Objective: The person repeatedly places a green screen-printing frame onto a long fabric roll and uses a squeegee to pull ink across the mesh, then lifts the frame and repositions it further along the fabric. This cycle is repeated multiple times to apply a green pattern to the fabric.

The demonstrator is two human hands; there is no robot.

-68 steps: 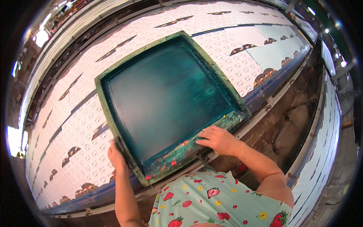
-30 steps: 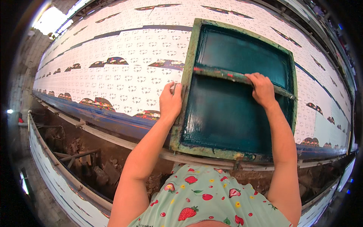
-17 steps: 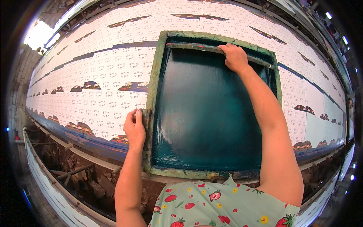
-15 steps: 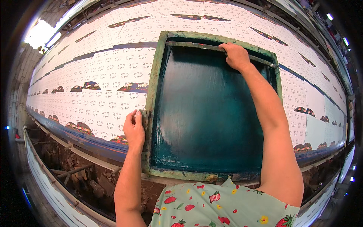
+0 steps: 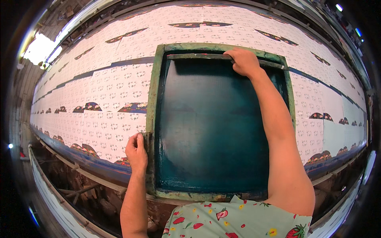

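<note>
— Head view: where's the screen frame [image 5: 152, 95]?
— Flat on the printed cloth [image 5: 99, 91]. My left hand [image 5: 137, 150] grips its left edge; my right hand [image 5: 245, 61] clasps the squeegee [image 5: 198, 56] at the far end

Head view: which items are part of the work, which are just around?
In use:
screen frame, held by left hand
squeegee, under right hand
printed cloth

Around:
lower rails
bright opening
</note>
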